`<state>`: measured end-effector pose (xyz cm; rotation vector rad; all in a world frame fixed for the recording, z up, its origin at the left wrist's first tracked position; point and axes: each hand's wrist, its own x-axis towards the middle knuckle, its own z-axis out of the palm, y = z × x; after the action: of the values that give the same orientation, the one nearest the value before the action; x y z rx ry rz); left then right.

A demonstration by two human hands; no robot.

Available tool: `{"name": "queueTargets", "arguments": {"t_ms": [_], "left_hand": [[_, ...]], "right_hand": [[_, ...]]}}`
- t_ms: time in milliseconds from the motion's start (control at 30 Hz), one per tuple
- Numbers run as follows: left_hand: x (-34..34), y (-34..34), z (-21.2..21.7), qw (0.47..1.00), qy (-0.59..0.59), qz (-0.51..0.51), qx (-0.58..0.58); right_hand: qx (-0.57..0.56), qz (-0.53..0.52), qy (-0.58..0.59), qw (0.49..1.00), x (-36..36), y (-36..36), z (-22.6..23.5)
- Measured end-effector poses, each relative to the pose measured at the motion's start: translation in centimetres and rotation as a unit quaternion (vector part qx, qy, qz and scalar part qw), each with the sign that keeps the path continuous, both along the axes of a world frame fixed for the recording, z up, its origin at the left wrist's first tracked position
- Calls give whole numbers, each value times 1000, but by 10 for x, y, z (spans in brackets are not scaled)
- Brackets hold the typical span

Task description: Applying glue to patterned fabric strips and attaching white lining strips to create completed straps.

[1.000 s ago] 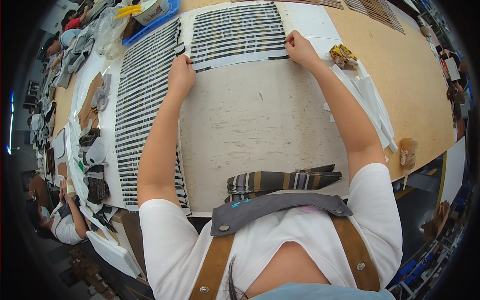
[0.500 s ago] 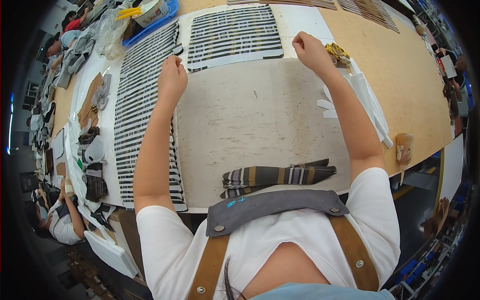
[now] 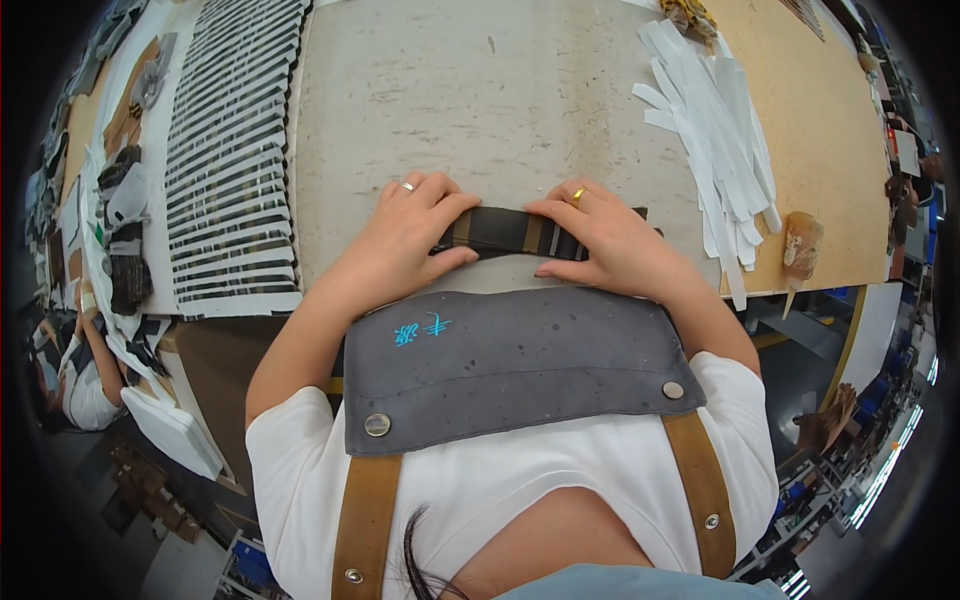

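A folded bundle of dark striped fabric (image 3: 515,230) lies at the table's near edge, just beyond my grey apron bib (image 3: 520,360). My left hand (image 3: 415,225) grips its left end, thumb on the near side and fingers on the far side. In the same way my right hand (image 3: 595,232) grips it toward the right. Between the two hands the brown and black stripes show. A small dark end of fabric sticks out past my right hand. My palms hide both ends of the bundle in part.
At left runs a long row of overlapping striped pieces with white edges (image 3: 235,150). White strips (image 3: 705,140) are piled at right, near a crumpled yellow cloth (image 3: 688,15) and a jar of amber stuff (image 3: 803,245). Another person (image 3: 90,375) sits far left.
Both hands have come back from the far side of the table to the near edge and taken hold of the striped fabric bundle. The view has tilted nearer to my body.
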<state>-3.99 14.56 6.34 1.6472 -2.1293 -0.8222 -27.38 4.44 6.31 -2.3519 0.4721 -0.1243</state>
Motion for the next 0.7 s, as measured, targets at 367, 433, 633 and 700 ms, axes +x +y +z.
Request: {"name": "queueTargets", "arguments": {"t_ms": [367,433,633,700], "left_hand": [[-7,22,-9,983,144,90,75],[-7,20,-9,982,148,94,64],[6,7,-3,985,144,98,10],[8,0,0,964,208,164,-3]], "right_hand": [[28,-38,-35,998,4,21,-15],[39,-36,-50,997,4,19,-15],[36,-54,-38,997,1,0,2],[119,-70,1,990,2,-9,4]]}}
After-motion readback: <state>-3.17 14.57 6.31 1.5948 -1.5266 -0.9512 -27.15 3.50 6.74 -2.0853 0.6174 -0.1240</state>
